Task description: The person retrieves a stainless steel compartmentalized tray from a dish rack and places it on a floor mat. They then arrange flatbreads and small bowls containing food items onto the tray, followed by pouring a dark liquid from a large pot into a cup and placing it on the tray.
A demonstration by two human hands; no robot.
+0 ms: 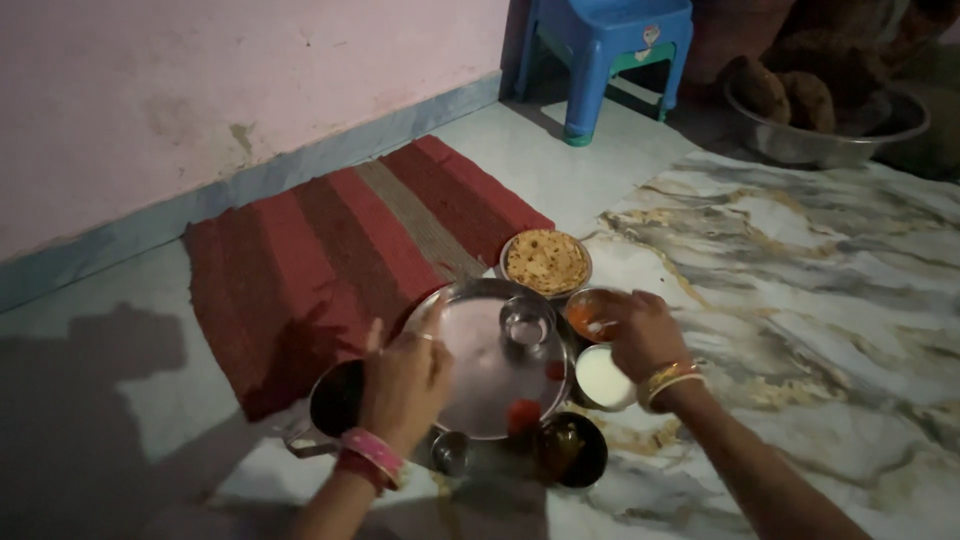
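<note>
Nearest, a dark bowl (572,449) sits by the steel plate (480,385); left hand (402,382) rests loosely curled on its rim, steadying; right hand (640,330) grips the orange-filled bowl (590,312)

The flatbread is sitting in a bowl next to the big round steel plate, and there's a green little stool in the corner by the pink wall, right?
Not quite: the stool is blue, not green, as the head view shows. The rest holds: the flatbread sits in a bowl beside the big round steel plate, and the stool stands in the corner by the pink wall.
</note>
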